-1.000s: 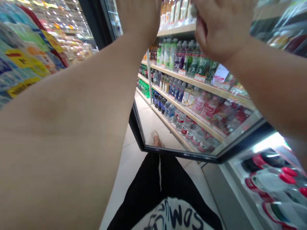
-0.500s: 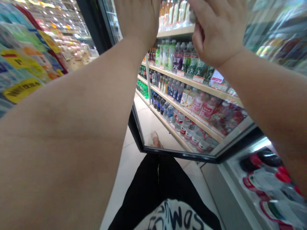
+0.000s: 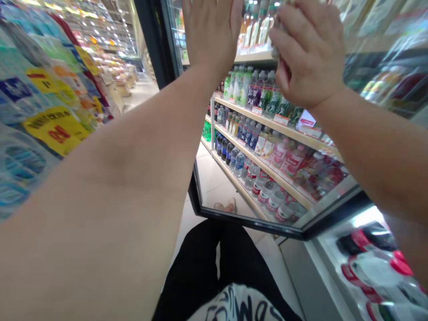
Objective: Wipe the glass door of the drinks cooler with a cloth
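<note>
Glass door (image 3: 249, 221), black-framed, directly in front of the body, just beyond black trouser legs (image 3: 190, 263). Left hand (image 3: 212, 38) raised before the pane, flat and unclenched, fingers straight, tips cut off by the top edge. Right hand (image 3: 310, 55) beside it, fingers bent around a greyish item (image 3: 274, 42), mostly hidden; contact with the glass impossible to tell. Shelved bottles (image 3: 265, 191) visible in the pane, red-banded bottles (image 3: 374, 267) at lower right, yellow signs (image 3: 58, 129) at left.

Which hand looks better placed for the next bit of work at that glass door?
Probably the right hand: it curls around a greyish item, mostly hidden, in front of the glass door. The left hand looks open and flat, its fingertips out of view.
</note>
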